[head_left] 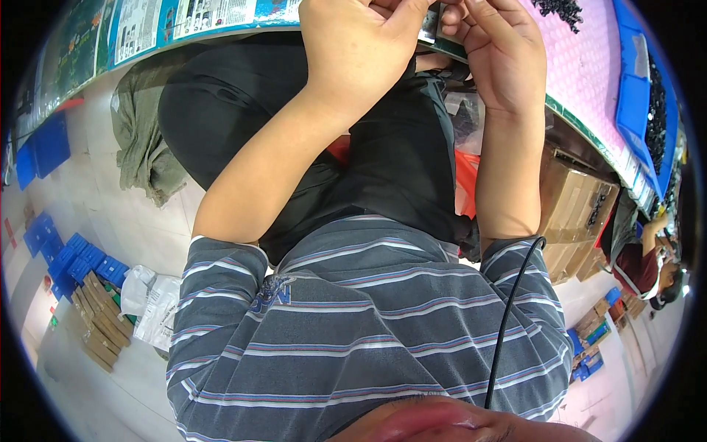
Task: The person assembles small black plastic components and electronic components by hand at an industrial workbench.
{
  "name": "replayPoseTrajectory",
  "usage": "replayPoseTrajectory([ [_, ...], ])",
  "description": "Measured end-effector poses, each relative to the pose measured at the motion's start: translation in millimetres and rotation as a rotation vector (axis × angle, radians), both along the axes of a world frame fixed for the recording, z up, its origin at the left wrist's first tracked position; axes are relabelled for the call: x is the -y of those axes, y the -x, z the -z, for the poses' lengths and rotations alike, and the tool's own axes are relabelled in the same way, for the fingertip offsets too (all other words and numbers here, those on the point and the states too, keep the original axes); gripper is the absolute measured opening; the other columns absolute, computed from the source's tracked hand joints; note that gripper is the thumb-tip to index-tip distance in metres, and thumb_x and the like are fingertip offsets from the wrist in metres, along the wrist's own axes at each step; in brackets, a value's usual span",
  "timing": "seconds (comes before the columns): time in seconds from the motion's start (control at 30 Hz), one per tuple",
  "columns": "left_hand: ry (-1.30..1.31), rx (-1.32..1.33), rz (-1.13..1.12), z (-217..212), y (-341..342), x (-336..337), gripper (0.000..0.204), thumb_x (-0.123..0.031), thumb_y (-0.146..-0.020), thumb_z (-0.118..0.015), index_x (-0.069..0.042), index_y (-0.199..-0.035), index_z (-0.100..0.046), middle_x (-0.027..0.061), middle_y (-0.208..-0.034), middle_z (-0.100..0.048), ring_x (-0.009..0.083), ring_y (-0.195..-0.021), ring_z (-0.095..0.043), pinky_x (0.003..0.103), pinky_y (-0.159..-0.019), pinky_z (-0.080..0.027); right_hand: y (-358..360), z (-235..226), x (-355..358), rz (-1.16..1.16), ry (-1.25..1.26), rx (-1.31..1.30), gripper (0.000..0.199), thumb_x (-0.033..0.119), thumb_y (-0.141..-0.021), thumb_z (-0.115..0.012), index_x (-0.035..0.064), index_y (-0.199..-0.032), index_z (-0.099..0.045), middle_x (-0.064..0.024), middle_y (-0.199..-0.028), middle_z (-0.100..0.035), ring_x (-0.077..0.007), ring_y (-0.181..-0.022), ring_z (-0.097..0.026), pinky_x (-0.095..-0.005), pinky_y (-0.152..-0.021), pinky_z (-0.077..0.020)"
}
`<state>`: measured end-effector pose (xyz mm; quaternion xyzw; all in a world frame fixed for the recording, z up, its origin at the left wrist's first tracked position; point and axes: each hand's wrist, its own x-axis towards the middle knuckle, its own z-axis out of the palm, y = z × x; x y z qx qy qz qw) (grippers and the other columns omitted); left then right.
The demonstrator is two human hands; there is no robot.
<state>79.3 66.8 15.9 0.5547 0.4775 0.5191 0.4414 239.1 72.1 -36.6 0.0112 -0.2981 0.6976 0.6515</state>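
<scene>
Both my hands meet at the top edge of the view, over the table's near edge. My left hand [364, 51] is closed, its thumb and fingers pinched together, and the fingertips are partly cut off by the frame. Close by on its right, my right hand [507, 55] has curled fingers with thumb and forefinger pressed together. Whatever either pinch holds is too small or hidden to make out. A small dark, shiny piece [429, 26] shows between the hands. Right of them, a pink bubble-textured mat [582, 70] bears a pile of small black parts [561, 10].
A blue tray [631, 96] of black parts stands along the mat's right side. Printed sheets [210, 15] cover the table at left. Below the table at right is a cardboard box [574, 210]. Blue bins [81, 258] and flattened cardboard [99, 324] lie at left. Another person [639, 269] is far right.
</scene>
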Motion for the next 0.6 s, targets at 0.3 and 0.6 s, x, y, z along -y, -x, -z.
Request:
replayPoseTrajectory([
  [0.3,-0.002,-0.012,-0.015,-1.3,1.3,0.3,0.017,-0.002,-0.091,-0.077,0.008,-0.105,-0.073,0.0071,-0.083,-0.073,0.0068,-0.071,-0.066,0.021,-0.062,-0.052,3.0,-43.3,19.2,0.339,0.464,0.714,0.014,0.015,-0.105,-0.061,0.0018,-0.107,-0.065,-0.0040,-0.089,-0.069,-0.0119,-0.076,-0.067,-0.0257,-0.071,-0.0568],
  [0.6,0.025,0.030,-0.010,-2.8,1.1,-0.1,0.019,-0.002,-0.092,-0.077,0.009,-0.106,-0.072,0.0060,-0.084,-0.073,0.0050,-0.071,-0.064,0.020,-0.061,-0.051,3.2,-43.1,19.2,0.352,0.452,0.726,0.016,0.017,-0.105,-0.062,0.0013,-0.109,-0.065,-0.0035,-0.088,-0.068,-0.0115,-0.076,-0.067,-0.0262,-0.071,-0.0574],
])
